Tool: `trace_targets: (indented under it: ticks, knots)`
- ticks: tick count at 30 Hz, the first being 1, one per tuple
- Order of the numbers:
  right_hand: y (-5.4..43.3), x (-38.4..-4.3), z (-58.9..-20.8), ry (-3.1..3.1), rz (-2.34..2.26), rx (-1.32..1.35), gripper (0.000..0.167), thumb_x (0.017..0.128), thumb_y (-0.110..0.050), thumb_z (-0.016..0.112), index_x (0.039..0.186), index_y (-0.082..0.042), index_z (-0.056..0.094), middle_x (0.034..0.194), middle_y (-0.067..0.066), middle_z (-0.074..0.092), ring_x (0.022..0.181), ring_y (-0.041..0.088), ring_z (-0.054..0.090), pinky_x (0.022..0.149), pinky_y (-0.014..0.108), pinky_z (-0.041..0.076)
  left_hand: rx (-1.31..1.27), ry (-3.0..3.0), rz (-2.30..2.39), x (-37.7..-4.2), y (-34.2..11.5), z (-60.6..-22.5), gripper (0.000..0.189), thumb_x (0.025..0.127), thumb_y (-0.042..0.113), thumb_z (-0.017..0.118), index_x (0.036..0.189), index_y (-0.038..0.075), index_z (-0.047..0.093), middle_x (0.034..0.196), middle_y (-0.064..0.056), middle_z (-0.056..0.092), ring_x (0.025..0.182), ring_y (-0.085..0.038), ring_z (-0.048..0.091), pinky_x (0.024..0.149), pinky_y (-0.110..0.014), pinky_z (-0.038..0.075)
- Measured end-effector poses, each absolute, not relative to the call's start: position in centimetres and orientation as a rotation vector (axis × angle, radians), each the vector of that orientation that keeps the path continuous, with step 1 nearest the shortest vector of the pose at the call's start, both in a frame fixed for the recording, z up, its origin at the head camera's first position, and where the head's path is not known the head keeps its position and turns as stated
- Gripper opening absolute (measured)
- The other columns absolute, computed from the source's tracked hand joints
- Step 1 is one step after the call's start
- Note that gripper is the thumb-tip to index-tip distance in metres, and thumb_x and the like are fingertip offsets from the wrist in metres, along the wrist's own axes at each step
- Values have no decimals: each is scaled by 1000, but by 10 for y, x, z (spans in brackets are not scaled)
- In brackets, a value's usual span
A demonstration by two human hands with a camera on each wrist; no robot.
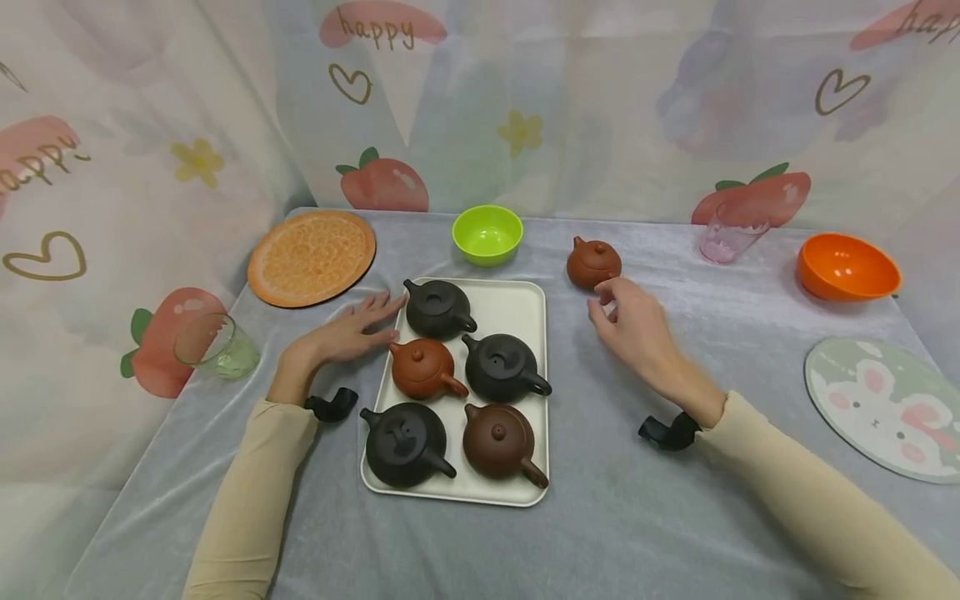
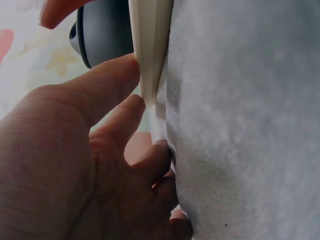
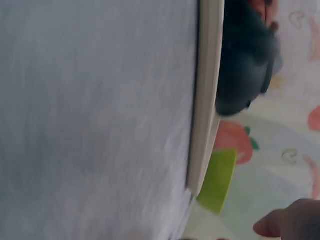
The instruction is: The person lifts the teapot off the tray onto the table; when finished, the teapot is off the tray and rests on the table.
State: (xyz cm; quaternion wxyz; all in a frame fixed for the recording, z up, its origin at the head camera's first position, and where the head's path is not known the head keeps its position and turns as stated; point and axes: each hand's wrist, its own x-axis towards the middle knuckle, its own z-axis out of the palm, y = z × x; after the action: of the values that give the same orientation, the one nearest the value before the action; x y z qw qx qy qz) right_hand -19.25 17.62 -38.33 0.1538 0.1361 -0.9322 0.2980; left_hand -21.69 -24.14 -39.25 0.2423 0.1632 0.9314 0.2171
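Observation:
My left hand lies at the left edge of a cream tray; in the left wrist view its thumb and a finger touch the rim. Several teapots stand on the tray: black ones at the back left, right and front left, a reddish-brown one at the left and a dark brown one at the front right. Beyond the tray's back right corner, another reddish-brown teapot stands on the cloth. My right hand is beside it, fingers bent, thumb and forefinger apart, fingertips overlapping its lower right side.
A green bowl stands behind the tray, with a round orange mat and a tilted clear glass to the left. Right of the teapot are a pink glass, an orange bowl and a rabbit mat.

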Motion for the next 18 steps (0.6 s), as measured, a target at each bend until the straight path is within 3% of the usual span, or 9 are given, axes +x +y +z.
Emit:
trace_targets:
  ticks: [10,18]
  knots:
    - [147,-156,-385,-2644,956,786,16,90,-14,70,99,-1,71,83,4,71,58,6,57,55,24,48,457,2554,599,-217,-242,-391,68,102,46,45,158,26,13,164,-15,-3,150,-35,-10,119,-58,-5]
    - [133,-140,-390,-2714,1007,924,27,82,-22,80,99,-3,72,81,-1,69,58,1,56,56,20,48,462,2550,603,-217,-241,-390,68,102,46,45,158,26,13,164,-15,-3,150,-36,-10,119,-58,-5]
